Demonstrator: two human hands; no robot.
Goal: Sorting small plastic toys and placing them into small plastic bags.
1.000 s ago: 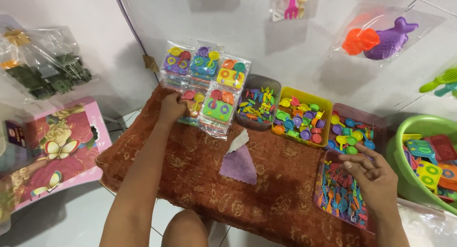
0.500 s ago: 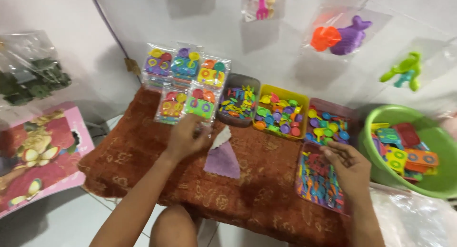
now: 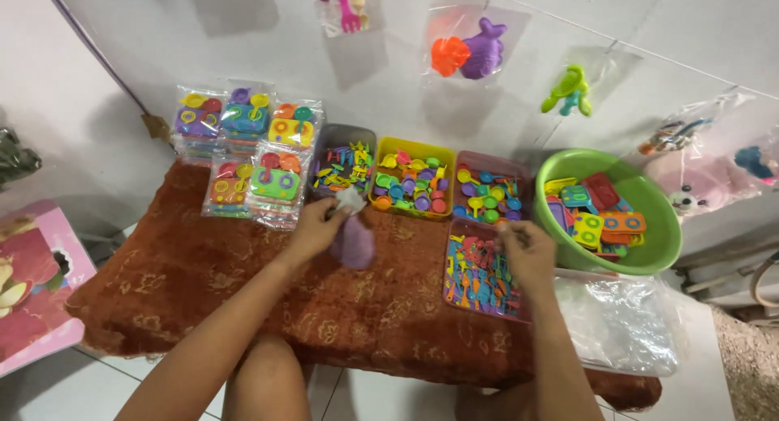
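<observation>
Left hand (image 3: 318, 226) pinches a small purple bag (image 3: 354, 241) by its top over the brown cloth (image 3: 203, 275), right hand (image 3: 526, 249), fingers curled, picks among small toys in the nearest tray (image 3: 480, 268), beside a green tub (image 3: 649, 218), keeping parts within reach.

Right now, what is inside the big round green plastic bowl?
The green plastic bowl holds flat plastic toy pieces in red, blue, yellow and orange, piled up. Whatever lies beneath the pile is hidden.

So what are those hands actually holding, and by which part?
The left hand pinches a clear bag with something purple by its top edge. The right hand rests over the tray of small toys; its grip is unclear.
</observation>
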